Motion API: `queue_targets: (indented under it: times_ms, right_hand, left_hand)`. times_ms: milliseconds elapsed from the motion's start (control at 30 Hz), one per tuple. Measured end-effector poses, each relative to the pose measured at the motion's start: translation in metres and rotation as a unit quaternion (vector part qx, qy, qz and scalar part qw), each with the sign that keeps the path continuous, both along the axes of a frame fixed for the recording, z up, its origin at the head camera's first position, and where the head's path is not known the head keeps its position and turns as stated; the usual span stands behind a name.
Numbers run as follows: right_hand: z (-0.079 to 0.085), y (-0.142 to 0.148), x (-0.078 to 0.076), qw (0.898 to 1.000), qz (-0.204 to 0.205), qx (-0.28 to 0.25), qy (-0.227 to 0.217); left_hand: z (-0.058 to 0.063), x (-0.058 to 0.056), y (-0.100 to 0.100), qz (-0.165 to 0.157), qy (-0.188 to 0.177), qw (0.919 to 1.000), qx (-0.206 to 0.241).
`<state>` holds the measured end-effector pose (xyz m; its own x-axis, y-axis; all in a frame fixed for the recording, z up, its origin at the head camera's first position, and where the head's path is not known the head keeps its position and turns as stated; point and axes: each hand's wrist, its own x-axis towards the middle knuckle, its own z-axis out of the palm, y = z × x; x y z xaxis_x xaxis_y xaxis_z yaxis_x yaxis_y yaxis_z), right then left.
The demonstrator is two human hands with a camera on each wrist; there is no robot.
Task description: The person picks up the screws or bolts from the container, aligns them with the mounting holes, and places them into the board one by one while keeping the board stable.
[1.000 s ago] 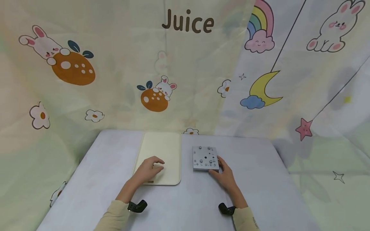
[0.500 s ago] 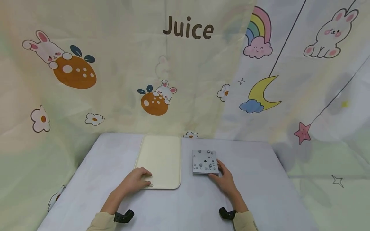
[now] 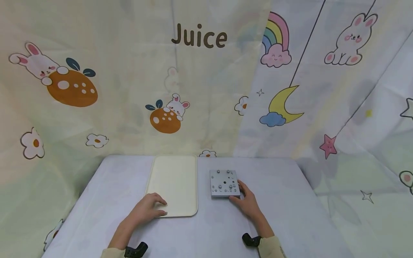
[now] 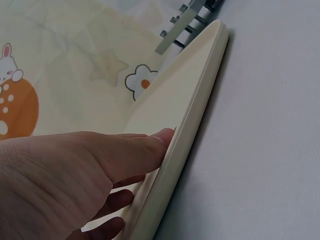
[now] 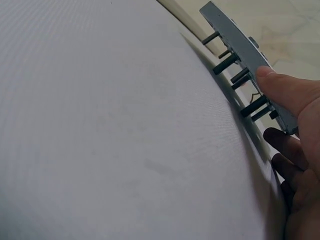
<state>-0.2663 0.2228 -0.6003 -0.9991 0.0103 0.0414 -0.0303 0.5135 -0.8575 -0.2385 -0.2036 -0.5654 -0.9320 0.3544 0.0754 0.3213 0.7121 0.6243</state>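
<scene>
My right hand (image 3: 247,201) grips a grey metal plate (image 3: 224,190) at its near right corner, thumb along the near edge and fingers at the right side. Screw heads and holes dot its top. In the right wrist view, several dark screws and pins (image 5: 226,64) stick out from its underside. My left hand (image 3: 146,209) is over the near left corner of a cream tray (image 3: 175,179), thumb and index finger apart. The left wrist view has the thumb (image 4: 145,152) just inside the tray's raised rim, other fingers lower down. A tiny dark spot shows at the thumb tip.
A white cloth covers the table (image 3: 274,208). Behind it hangs a printed curtain (image 3: 209,89) with rabbits, oranges and a moon. The tray lies left of the plate, with a strip of cloth between them. Black wrist cameras (image 3: 251,240) sit on both forearms.
My left hand came down and back toward the tray's near left corner, where a small metal piece lay by the thumb. The right hand keeps its grip on the plate; the head view shifted slightly.
</scene>
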Motion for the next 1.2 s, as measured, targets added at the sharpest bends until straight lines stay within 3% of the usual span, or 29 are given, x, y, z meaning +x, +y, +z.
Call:
queue_targets:
  times_ms: [200, 400, 633, 767, 967, 1133, 1200]
  right_hand:
    - [-0.004, 0.002, 0.004, 1.0, 0.003, 0.005, -0.004]
    - [-0.003, -0.001, 0.009, 1.0, 0.008, -0.001, -0.006]
    - [0.001, 0.002, 0.004, 1.0, 0.01, -0.011, 0.0]
    - [0.0, 0.0, 0.001, 1.0, 0.005, -0.007, 0.004]
    - [-0.002, 0.001, 0.008, 1.0, 0.0, -0.014, -0.025]
    - [-0.002, 0.003, 0.006, 1.0, 0.003, -0.018, 0.006]
    - [-0.002, 0.003, 0.006, 1.0, 0.0, -0.015, 0.009]
  left_hand:
    - [0.0, 0.008, 0.006, 0.005, 0.006, 0.9998, -0.016]
    - [-0.008, 0.015, 0.009, 0.02, 0.031, 0.9984, -0.042]
    - [-0.008, 0.012, 0.014, 0.051, 0.03, 0.9971, -0.047]
    - [-0.006, 0.01, 0.014, 0.062, 0.051, 0.9956, -0.048]
    - [-0.011, 0.007, 0.017, 0.031, 0.049, 0.9961, -0.067]
    - [-0.009, 0.0, 0.024, 0.028, 0.071, 0.9962, -0.041]
    - [-0.009, -0.001, 0.028, 0.031, 0.063, 0.997, -0.031]
